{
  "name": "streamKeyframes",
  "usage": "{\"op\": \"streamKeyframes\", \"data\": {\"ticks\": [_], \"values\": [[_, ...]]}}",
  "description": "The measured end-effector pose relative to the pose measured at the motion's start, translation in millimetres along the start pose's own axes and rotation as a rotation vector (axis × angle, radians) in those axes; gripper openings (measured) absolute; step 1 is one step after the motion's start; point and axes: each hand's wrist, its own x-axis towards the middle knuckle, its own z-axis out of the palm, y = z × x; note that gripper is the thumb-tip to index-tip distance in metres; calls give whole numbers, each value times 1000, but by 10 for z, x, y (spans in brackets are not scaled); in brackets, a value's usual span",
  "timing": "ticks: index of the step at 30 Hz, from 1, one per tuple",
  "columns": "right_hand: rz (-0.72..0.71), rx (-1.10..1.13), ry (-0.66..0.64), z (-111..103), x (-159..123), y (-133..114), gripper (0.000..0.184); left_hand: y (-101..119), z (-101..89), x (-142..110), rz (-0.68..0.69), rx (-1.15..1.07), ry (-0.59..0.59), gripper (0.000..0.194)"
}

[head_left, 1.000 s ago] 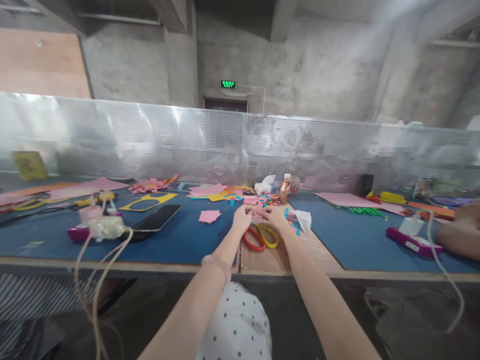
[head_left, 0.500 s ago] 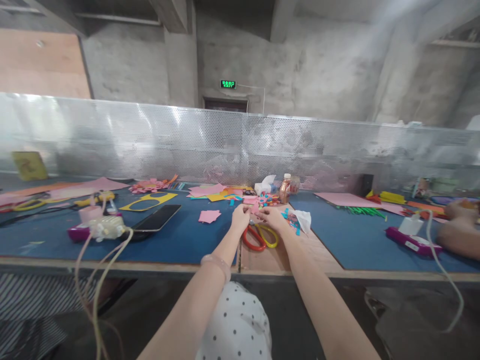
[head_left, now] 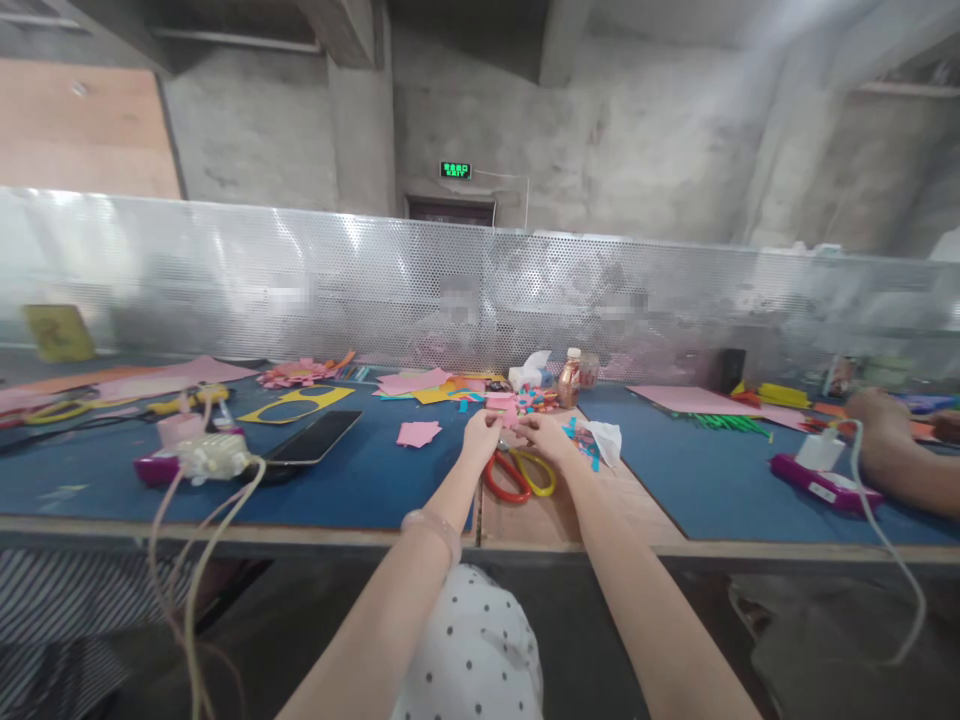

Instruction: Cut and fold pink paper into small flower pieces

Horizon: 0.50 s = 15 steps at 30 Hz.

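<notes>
My left hand [head_left: 483, 436] and my right hand [head_left: 546, 435] meet over the middle of the table, fingers pinched together on a small pink paper piece [head_left: 510, 417]. Just below them lie scissors with red and yellow handles [head_left: 519, 474] on a bare wooden strip [head_left: 600, 505]. Behind my hands sits a pile of coloured paper bits [head_left: 534, 399], beside a small bottle with a white cap [head_left: 570, 377].
A blue mat [head_left: 360, 470] covers the table, with a black phone [head_left: 309, 438], a pink paper square [head_left: 418, 432], yellow and pink cut-outs and a corded device [head_left: 202, 455] at left. Another person's arm [head_left: 896, 455] rests at right near a purple box [head_left: 821, 480]. A perforated metal screen [head_left: 375, 290] stands behind.
My hands stay pinched on the pink piece with only slight finger movement. The other person's hand at the right has moved left, further onto the table.
</notes>
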Motion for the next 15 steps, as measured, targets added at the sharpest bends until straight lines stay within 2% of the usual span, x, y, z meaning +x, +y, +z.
{"op": "streamKeyframes", "data": {"ticks": [9,15], "values": [[7,50,-8,18,35,76,26,-81,41,69,-32,-156,-2,11],[1,116,67,39,55,106,32,-67,22,59,-39,-160,26,14]]}}
